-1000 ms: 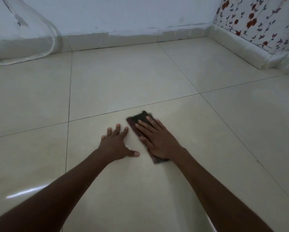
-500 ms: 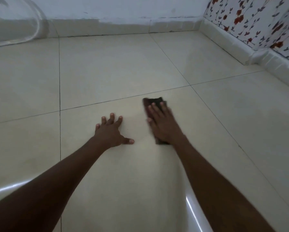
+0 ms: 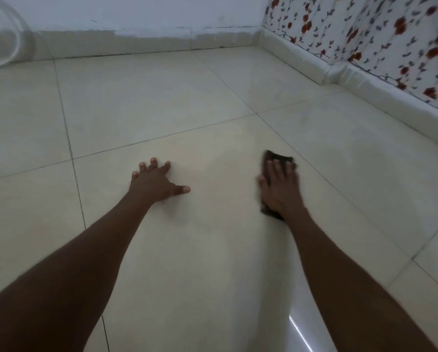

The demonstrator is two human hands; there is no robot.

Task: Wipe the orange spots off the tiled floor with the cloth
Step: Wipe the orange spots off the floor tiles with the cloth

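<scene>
**Right hand flat on cloth, left hand braced on floor**

Right hand [image 3: 280,189]: fingers straight and together, palm down, pressing the cloth [image 3: 278,158] onto the tiled floor [image 3: 162,97]. No curl around it, just flat pressure.

Cloth: dark, brownish-black, folded to a narrow pad. Mostly hidden under the hand; one end shows past the fingertips, a small corner shows by the wrist. Slightly motion-blurred. It lies on the same tile as both hands, near that tile's right grout line.

Left hand [image 3: 155,182]: spread wide, fingers splayed, thumb out to the right, palm on the floor, holding nothing. Well apart from the cloth.

Floor: glossy cream tiles, thin dark grout lines. Can't make out any orange spots.

Containers: a clear rounded object [image 3: 7,41] at far left against the skirting, only partly in frame; can't tell what it is or whether anything is in it.

Floral wall covering [image 3: 365,34] at top right.
</scene>
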